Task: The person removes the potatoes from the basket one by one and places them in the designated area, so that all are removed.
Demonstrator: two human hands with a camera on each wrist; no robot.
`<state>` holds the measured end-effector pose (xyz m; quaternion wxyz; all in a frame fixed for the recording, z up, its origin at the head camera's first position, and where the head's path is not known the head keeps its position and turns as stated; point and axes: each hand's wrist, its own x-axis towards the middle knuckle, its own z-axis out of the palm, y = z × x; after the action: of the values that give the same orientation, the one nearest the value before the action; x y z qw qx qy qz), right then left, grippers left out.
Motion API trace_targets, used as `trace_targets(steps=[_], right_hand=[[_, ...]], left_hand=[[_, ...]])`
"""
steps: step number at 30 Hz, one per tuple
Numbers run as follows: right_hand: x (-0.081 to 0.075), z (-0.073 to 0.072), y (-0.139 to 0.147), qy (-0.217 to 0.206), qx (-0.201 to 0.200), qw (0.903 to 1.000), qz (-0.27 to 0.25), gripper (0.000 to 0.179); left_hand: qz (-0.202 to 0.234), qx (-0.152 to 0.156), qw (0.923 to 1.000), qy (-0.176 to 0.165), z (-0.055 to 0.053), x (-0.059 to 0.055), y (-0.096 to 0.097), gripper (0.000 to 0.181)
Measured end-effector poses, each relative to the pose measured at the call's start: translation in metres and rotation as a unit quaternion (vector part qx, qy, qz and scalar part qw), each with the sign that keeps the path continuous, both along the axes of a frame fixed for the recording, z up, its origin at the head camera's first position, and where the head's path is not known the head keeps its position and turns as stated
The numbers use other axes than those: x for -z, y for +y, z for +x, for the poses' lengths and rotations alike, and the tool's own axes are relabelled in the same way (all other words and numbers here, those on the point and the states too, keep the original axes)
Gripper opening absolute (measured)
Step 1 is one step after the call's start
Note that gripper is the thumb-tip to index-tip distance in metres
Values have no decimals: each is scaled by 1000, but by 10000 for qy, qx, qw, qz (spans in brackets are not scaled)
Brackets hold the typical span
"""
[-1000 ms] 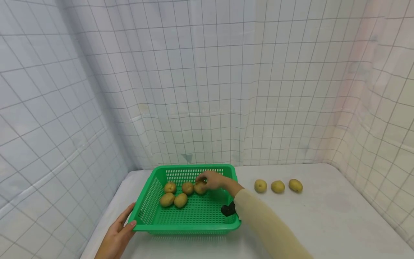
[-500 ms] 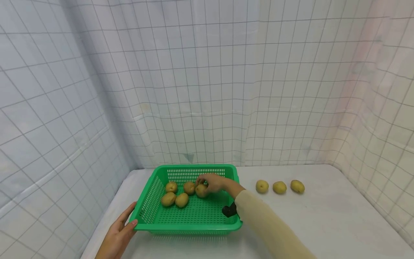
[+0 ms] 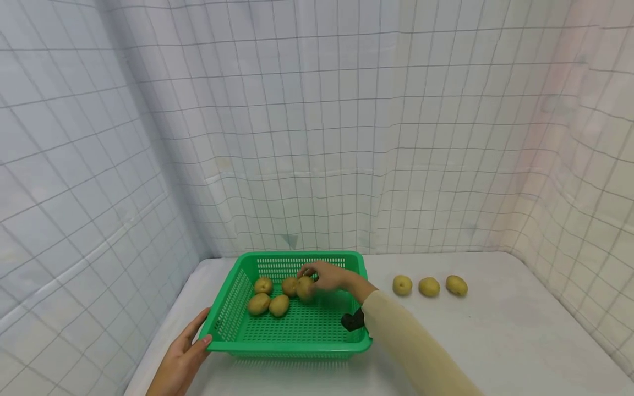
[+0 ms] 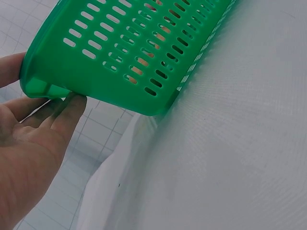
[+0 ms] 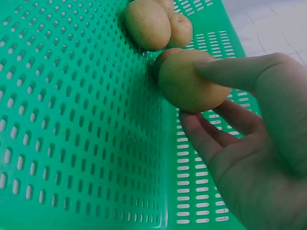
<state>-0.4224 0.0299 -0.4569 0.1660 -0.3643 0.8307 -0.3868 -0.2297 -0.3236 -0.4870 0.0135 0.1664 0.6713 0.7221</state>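
A green plastic basket [image 3: 289, 347] with slotted walls stands on the white table. My left hand [image 3: 179, 357] grips its front left corner, thumb above the rim and fingers beneath it, as the left wrist view also shows. Inside the basket, toward the back, my right hand [image 3: 327, 276] holds a potato [image 5: 189, 81] between thumb and fingers. Another potato [image 3: 289, 286] lies right behind the held one, partly hidden by it. Further left in the basket are more potatoes [image 3: 258, 304], grouped near the left wall.
To the right of the basket, three potatoes [image 3: 428, 286] lie in a row on the white table [image 3: 495, 335]. Behind and beside the table hang white grid-patterned curtains [image 3: 317, 137]. A black object [image 3: 352, 320] shows at my right wrist, over the basket.
The potato in my right hand has shifted slightly left and up, and it now overlaps the potato beside it. My left hand keeps its grip on the basket corner.
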Motion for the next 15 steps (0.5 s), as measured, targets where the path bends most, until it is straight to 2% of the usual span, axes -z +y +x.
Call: trace_targets(steps=[9, 15], right_hand=[[-7, 4, 3, -629, 137, 9953, -723, 46], [-9, 5, 6, -976, 277, 9866, -1280, 48]], left_hand=[[-31, 43, 10000, -62, 0, -2, -1, 69], [-23, 9, 9997, -236, 1, 0, -2, 71]])
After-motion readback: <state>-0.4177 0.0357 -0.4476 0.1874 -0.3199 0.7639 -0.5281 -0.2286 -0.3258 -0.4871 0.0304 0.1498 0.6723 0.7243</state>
